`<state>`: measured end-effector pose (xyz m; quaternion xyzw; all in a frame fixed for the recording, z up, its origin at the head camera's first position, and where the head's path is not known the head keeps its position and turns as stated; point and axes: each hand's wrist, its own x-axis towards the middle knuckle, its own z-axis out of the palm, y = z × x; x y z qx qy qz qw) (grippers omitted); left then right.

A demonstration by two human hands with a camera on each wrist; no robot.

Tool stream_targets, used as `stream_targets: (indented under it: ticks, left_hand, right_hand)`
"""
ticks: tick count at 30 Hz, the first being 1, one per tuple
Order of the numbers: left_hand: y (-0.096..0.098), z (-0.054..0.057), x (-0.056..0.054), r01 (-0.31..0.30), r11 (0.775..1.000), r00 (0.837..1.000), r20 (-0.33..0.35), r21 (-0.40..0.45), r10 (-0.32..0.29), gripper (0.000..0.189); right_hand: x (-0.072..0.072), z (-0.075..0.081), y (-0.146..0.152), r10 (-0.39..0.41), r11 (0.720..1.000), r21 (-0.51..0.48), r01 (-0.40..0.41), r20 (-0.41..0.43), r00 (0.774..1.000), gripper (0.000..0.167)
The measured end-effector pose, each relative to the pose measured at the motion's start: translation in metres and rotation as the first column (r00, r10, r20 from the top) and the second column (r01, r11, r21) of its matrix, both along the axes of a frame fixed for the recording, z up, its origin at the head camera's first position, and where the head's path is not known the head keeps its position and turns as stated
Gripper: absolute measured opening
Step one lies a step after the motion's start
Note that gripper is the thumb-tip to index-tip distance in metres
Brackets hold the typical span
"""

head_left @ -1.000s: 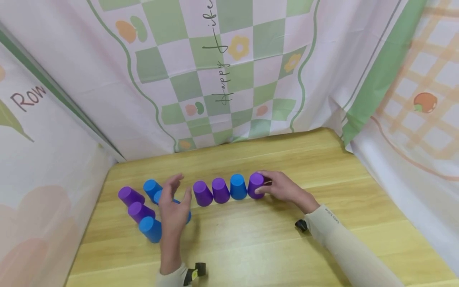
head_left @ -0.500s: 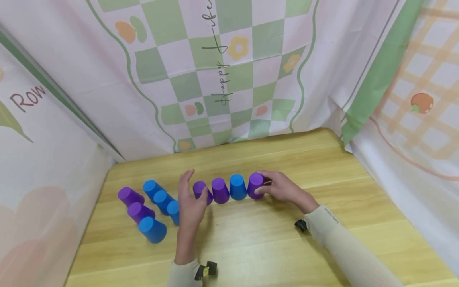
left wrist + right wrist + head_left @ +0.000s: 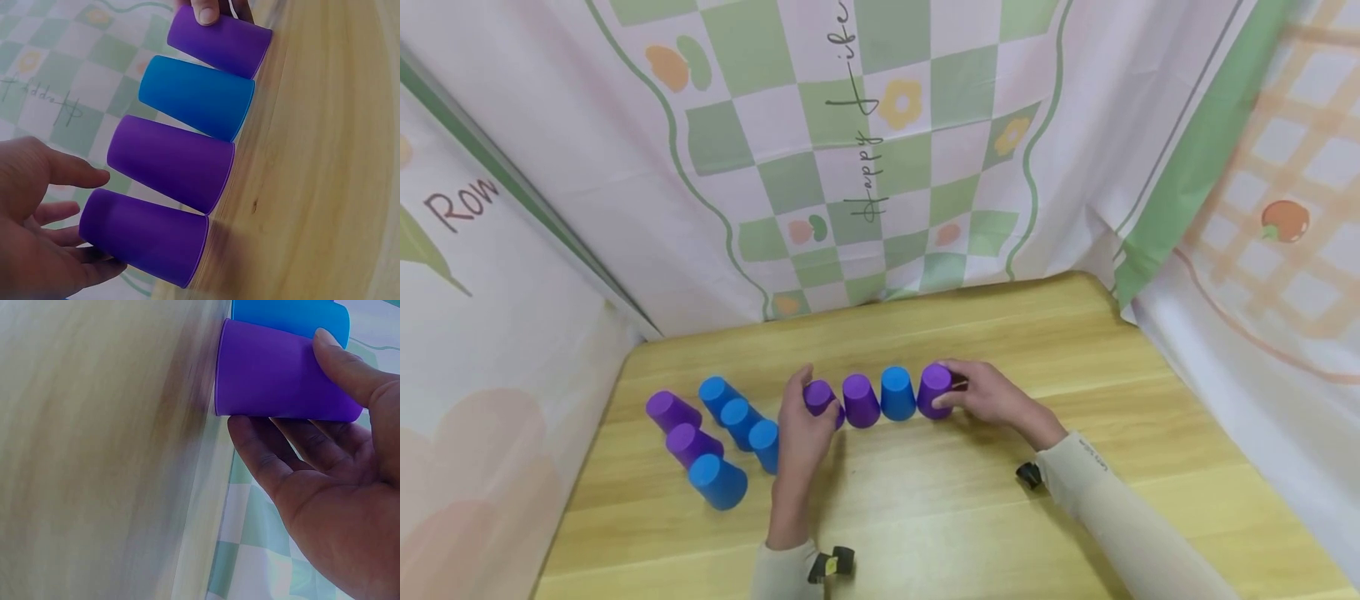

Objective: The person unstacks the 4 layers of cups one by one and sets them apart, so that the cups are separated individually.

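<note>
Four-in-line style, upside-down cups stand side by side: a left-end purple cup (image 3: 147,234), a second purple cup (image 3: 172,159), a blue cup (image 3: 898,393) and a right-end purple cup (image 3: 281,372). My left hand (image 3: 805,437) is around the left-end cup; its fingers lie along the outer side, while the thumb extends near the base, slightly apart from it in the left wrist view. My right hand (image 3: 996,396) holds the right-end cup between the thumb, laid on its wall, and the fingers along its outer side.
Left of my left hand, more upturned cups stand on the wooden table (image 3: 910,517): a slanting line of blue cups (image 3: 741,423), and beside it purple cups (image 3: 695,446) with a blue cup (image 3: 718,482) in front. A patterned curtain (image 3: 880,167) hangs behind the table.
My left hand has moved right, from over the blue cups to the left-end purple cup of the row. The right hand stays on its purple cup.
</note>
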<state>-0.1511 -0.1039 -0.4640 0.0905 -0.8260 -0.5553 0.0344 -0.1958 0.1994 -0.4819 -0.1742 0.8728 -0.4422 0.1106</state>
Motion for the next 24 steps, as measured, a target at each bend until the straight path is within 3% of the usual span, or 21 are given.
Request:
stream_targets:
  ticks: [24]
  left_hand:
    - [-0.0025,-0.0042,-0.0003,-0.015,0.995,1.000,0.019,-0.095,0.017,0.061]
  right_hand:
    - [0.0011,0.0025,-0.0012,-0.008,1.000,-0.001,0.008,0.015,1.000,0.046]
